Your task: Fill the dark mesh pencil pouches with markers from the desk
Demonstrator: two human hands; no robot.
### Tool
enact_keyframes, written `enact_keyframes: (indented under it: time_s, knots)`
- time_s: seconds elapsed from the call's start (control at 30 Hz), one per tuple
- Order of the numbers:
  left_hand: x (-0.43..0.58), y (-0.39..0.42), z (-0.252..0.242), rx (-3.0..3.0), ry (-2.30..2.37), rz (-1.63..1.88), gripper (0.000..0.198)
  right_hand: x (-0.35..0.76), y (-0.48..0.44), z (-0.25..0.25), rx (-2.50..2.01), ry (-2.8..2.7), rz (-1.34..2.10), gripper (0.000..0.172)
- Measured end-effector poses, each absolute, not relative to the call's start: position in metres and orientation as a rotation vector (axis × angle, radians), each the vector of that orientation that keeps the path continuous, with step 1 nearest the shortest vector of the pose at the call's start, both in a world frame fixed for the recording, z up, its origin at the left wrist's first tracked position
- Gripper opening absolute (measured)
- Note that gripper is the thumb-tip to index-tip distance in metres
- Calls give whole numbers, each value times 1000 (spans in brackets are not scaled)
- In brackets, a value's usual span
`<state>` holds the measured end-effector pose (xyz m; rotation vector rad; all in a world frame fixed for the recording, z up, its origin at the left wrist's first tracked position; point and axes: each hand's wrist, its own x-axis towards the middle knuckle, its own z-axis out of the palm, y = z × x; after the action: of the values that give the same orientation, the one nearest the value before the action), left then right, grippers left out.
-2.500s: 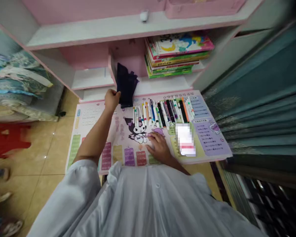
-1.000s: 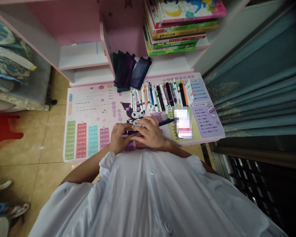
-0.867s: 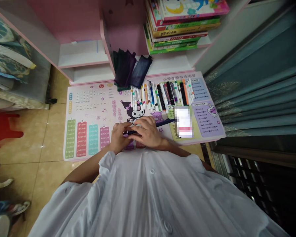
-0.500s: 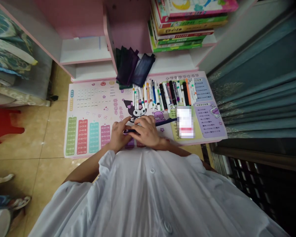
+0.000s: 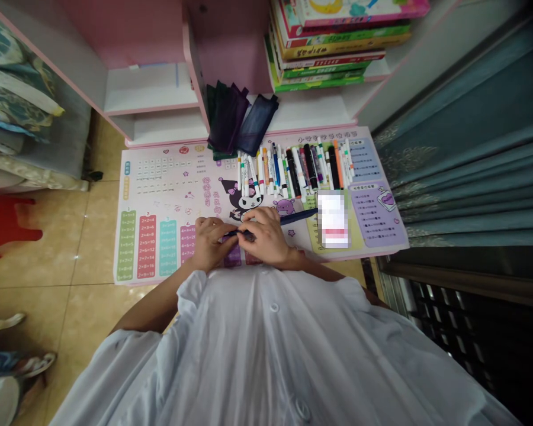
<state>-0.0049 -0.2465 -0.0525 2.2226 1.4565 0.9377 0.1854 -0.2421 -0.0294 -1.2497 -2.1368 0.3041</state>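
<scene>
Between my two hands, low over the front of the desk mat, is a dark blue pouch [image 5: 299, 218], seen nearly edge-on. Its right end reaches toward a white blurred rectangle [image 5: 334, 219] that looks like a phone screen. My left hand [image 5: 209, 244] pinches the pouch's left end with thumb and forefinger. Right beside it, my right hand [image 5: 267, 239] is closed on the same end, its fingertips almost touching the left ones. My fingers hide most of the pouch's near part. Beyond the hands lies a row of markers [image 5: 295, 171] in several colours.
Dark mesh pouches [image 5: 228, 121] lie behind the markers, against the pink and white shelf [image 5: 155, 89]. A stack of books [image 5: 324, 59] fills the right shelf. The printed desk mat [image 5: 164, 195] covers the desktop. A blue curtain [image 5: 471, 136] hangs at right; a red stool [image 5: 9, 225] stands left.
My left hand has shifted slightly left and down, its fingers curling in closer to the pouch. The right hand stays nearly in place, and the pouch's right end has barely moved.
</scene>
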Motion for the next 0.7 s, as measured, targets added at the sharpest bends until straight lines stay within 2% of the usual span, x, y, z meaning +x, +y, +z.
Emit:
enact_keyframes:
  time_s: [0.23, 0.53, 0.7]
  knots:
    - [-6, -243, -47, 2231, 1491, 924, 11, 187, -241, -24, -1265, -2127, 350, 10]
    - [-9, -244, -49, 2275, 1485, 952, 12, 188, -243, -24, -1247, -2083, 354, 18]
    - [-8, -243, -49, 2282, 1511, 902, 12, 188, -244, -24, -1285, -2080, 383, 17]
